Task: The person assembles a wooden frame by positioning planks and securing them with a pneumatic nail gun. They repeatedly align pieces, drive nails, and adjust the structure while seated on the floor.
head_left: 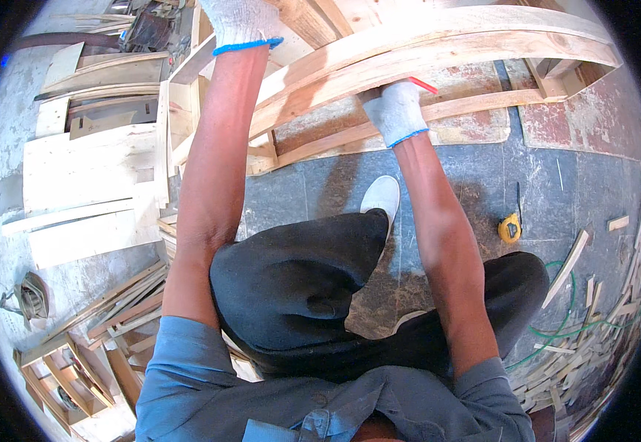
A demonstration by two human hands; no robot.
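Observation:
A long pale wooden frame (438, 55), built of planks and crosspieces, stretches across the upper part of the view. My left hand (241, 20), in a white knit glove with a blue cuff, reaches to the frame's left part. Its fingers lie beyond the top edge, so its grip does not show. Under the upper beam, my right hand (396, 112), gloved the same way, is closed inside the frame. A thin red piece (423, 85) sticks out beside it; the beam hides the fingers and most of what they hold.
A yellow tape measure (510, 228) lies on the dark floor to the right. Wood offcuts (586, 361) and a green cord (572, 295) spread at lower right. Boards (88, 166) are stacked at left, above a slatted wooden piece (66, 379). My shoe (381, 195) stands before the frame.

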